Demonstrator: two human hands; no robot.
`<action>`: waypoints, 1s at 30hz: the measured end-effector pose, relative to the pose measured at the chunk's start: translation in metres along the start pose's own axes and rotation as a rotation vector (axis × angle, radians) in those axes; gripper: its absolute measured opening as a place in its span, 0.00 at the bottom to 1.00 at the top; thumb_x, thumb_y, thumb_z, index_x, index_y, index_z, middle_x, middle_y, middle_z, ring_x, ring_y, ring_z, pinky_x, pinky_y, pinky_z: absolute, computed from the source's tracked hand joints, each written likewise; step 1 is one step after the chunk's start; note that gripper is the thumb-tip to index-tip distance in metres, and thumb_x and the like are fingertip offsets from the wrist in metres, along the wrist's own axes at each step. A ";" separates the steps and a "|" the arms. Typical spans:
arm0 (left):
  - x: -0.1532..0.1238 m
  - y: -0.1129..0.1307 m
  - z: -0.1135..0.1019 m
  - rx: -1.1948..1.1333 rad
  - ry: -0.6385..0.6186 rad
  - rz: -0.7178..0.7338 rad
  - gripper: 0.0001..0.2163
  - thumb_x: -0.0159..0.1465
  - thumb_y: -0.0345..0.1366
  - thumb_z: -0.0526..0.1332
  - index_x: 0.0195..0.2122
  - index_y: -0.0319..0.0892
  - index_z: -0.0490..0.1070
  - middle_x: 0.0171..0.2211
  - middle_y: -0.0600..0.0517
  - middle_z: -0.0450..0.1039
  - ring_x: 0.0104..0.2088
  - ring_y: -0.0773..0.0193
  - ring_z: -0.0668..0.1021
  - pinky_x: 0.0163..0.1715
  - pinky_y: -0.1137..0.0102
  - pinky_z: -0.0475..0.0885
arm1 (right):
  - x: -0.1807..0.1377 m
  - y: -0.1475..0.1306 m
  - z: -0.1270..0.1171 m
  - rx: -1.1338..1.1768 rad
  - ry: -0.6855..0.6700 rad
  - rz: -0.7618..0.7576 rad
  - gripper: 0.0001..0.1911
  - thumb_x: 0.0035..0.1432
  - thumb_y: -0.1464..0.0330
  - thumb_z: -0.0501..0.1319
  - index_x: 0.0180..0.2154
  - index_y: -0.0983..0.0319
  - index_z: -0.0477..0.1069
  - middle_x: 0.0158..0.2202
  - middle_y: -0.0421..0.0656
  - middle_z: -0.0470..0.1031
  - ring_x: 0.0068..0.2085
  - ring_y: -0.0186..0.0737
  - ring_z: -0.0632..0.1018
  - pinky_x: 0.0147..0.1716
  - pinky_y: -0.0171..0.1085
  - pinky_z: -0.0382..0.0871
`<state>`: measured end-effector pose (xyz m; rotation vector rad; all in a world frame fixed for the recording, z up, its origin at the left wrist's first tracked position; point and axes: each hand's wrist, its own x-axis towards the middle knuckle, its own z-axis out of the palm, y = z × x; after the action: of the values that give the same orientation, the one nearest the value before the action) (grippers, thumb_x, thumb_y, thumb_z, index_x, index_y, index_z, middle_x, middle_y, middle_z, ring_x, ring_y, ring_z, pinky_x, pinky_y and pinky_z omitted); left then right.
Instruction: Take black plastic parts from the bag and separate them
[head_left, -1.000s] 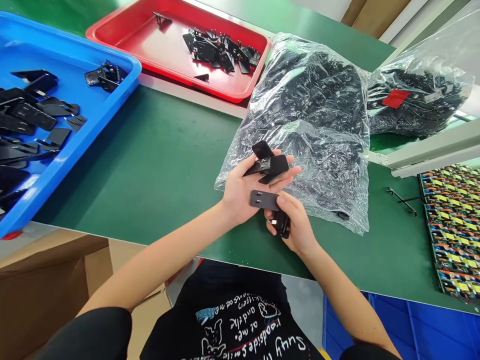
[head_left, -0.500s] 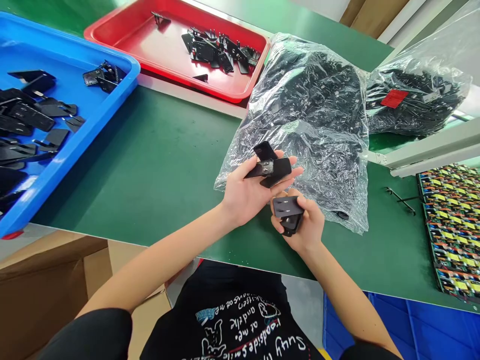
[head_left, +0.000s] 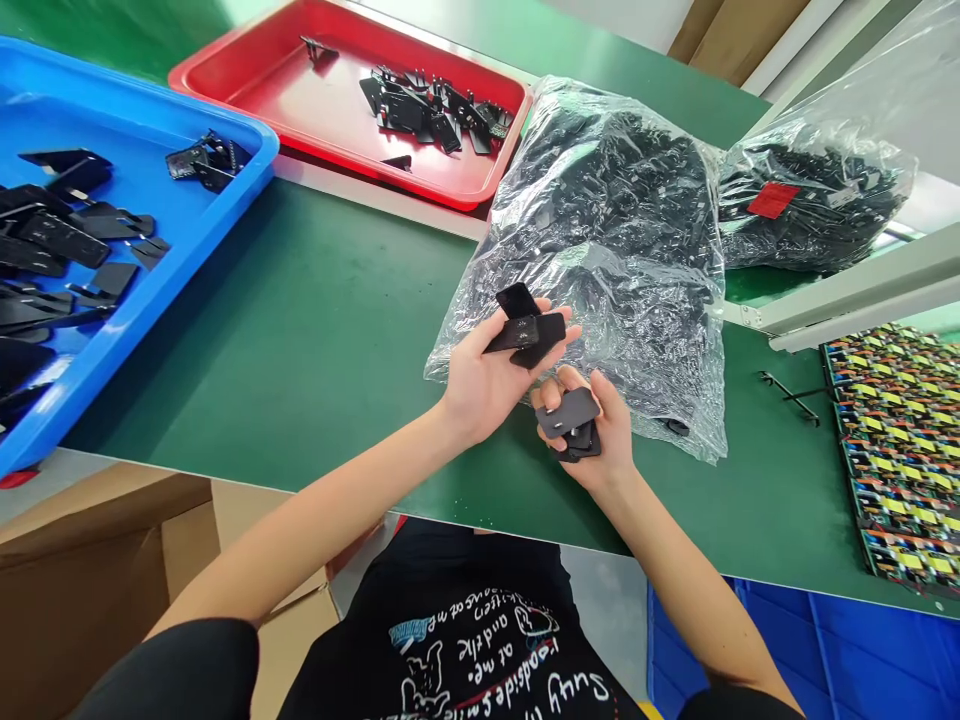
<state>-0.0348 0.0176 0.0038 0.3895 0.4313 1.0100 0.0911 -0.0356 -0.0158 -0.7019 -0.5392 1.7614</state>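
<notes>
My left hand (head_left: 480,385) is palm up over the green table (head_left: 300,330), its fingers curled round a few flat black plastic parts (head_left: 523,328) stacked on them. Just right and below, my right hand (head_left: 600,440) grips two more black plastic parts (head_left: 571,422), one lying flat across the fingertips and one beneath it. Both hands hover in front of a clear plastic bag (head_left: 615,240) stuffed with the same black parts.
A blue tray (head_left: 150,130) with several black parts sits at the left, a red tray (head_left: 315,100) with a pile of parts behind. A second bag (head_left: 810,200) lies at the right, circuit boards (head_left: 892,450) at the far right, a cardboard box (head_left: 90,570) below.
My right hand has turned its black parts over and drawn slightly closer to the left hand. The left hand's stack has shifted a little up and left.
</notes>
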 end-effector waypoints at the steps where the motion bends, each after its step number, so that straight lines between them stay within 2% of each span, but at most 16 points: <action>1: 0.000 -0.002 0.000 0.024 0.003 0.008 0.14 0.66 0.40 0.52 0.43 0.39 0.73 0.48 0.46 0.76 0.53 0.53 0.76 0.60 0.59 0.64 | 0.000 0.001 0.001 -0.031 0.009 0.015 0.15 0.54 0.55 0.64 0.28 0.59 0.66 0.24 0.37 0.66 0.22 0.32 0.62 0.12 0.25 0.58; 5: -0.001 -0.008 -0.002 0.211 -0.027 0.064 0.15 0.66 0.41 0.51 0.45 0.41 0.73 0.50 0.48 0.75 0.55 0.55 0.74 0.56 0.63 0.67 | -0.001 0.010 0.003 -0.242 0.070 0.081 0.17 0.56 0.53 0.63 0.36 0.61 0.72 0.23 0.36 0.64 0.19 0.30 0.61 0.12 0.27 0.58; 9: -0.001 -0.014 -0.004 0.347 -0.055 0.064 0.15 0.65 0.43 0.54 0.48 0.43 0.73 0.53 0.49 0.73 0.57 0.52 0.71 0.44 0.65 0.74 | -0.005 0.012 0.002 -0.437 0.209 0.038 0.17 0.57 0.53 0.62 0.32 0.61 0.71 0.23 0.36 0.64 0.19 0.30 0.61 0.14 0.29 0.58; 11: -0.001 -0.015 -0.004 0.276 -0.047 0.002 0.15 0.65 0.43 0.53 0.47 0.43 0.73 0.52 0.48 0.74 0.56 0.51 0.72 0.43 0.64 0.74 | -0.007 0.007 0.001 -0.629 0.242 -0.059 0.15 0.59 0.56 0.60 0.28 0.61 0.70 0.23 0.36 0.65 0.21 0.31 0.63 0.17 0.31 0.58; 14: 0.000 -0.013 -0.002 0.075 -0.002 -0.088 0.15 0.66 0.42 0.51 0.43 0.41 0.73 0.50 0.47 0.76 0.54 0.52 0.74 0.52 0.59 0.70 | -0.011 -0.004 0.002 -1.029 0.265 -0.270 0.15 0.60 0.63 0.58 0.22 0.62 0.65 0.20 0.36 0.62 0.23 0.31 0.62 0.23 0.33 0.56; 17: 0.000 -0.007 0.000 -0.056 0.037 -0.112 0.14 0.66 0.40 0.51 0.42 0.40 0.73 0.49 0.46 0.76 0.53 0.53 0.75 0.59 0.57 0.65 | -0.015 -0.015 0.002 -1.290 0.310 -0.437 0.16 0.59 0.67 0.56 0.21 0.61 0.59 0.18 0.34 0.58 0.21 0.31 0.59 0.23 0.34 0.53; 20: 0.001 -0.003 0.000 -0.113 0.049 -0.112 0.13 0.65 0.40 0.52 0.42 0.40 0.73 0.51 0.46 0.75 0.54 0.52 0.75 0.60 0.55 0.63 | -0.017 -0.017 -0.002 -1.549 0.366 -0.754 0.14 0.59 0.70 0.56 0.22 0.60 0.59 0.20 0.36 0.60 0.23 0.34 0.61 0.24 0.36 0.54; 22: 0.000 -0.002 0.000 -0.136 0.049 -0.139 0.14 0.66 0.41 0.52 0.44 0.40 0.72 0.54 0.46 0.73 0.54 0.51 0.74 0.60 0.54 0.63 | -0.017 -0.014 -0.004 -1.779 0.297 -0.944 0.12 0.59 0.71 0.57 0.23 0.59 0.61 0.22 0.39 0.64 0.25 0.36 0.63 0.25 0.37 0.54; 23: 0.000 -0.003 -0.001 -0.146 0.048 -0.166 0.15 0.66 0.41 0.51 0.45 0.40 0.72 0.55 0.46 0.72 0.55 0.50 0.74 0.60 0.53 0.63 | -0.017 -0.012 -0.005 -1.887 0.223 -0.986 0.12 0.60 0.71 0.57 0.23 0.59 0.62 0.22 0.40 0.66 0.26 0.37 0.63 0.25 0.37 0.54; 25: -0.001 -0.004 -0.001 -0.167 0.046 -0.228 0.16 0.66 0.42 0.50 0.46 0.40 0.72 0.56 0.46 0.70 0.55 0.50 0.74 0.60 0.53 0.63 | -0.017 -0.007 -0.005 -2.038 0.070 -0.971 0.13 0.61 0.70 0.58 0.24 0.58 0.64 0.22 0.40 0.66 0.26 0.39 0.63 0.25 0.38 0.53; 27: -0.002 -0.004 -0.001 -0.199 0.034 -0.270 0.16 0.66 0.41 0.50 0.46 0.40 0.72 0.57 0.46 0.69 0.56 0.50 0.73 0.60 0.53 0.63 | -0.017 -0.005 -0.003 -2.068 0.000 -0.930 0.13 0.62 0.69 0.58 0.24 0.57 0.65 0.22 0.40 0.66 0.26 0.39 0.64 0.25 0.38 0.54; 30: -0.003 0.000 0.001 -0.245 -0.024 -0.278 0.16 0.66 0.41 0.51 0.48 0.41 0.71 0.58 0.46 0.68 0.58 0.50 0.71 0.61 0.54 0.62 | -0.019 -0.007 -0.002 -1.873 0.008 -0.902 0.10 0.62 0.66 0.61 0.28 0.58 0.66 0.23 0.40 0.68 0.27 0.39 0.67 0.26 0.37 0.56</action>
<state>-0.0354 0.0148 0.0046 0.1171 0.3247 0.7744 0.1014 -0.0514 -0.0088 -1.2996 -2.1025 -0.0187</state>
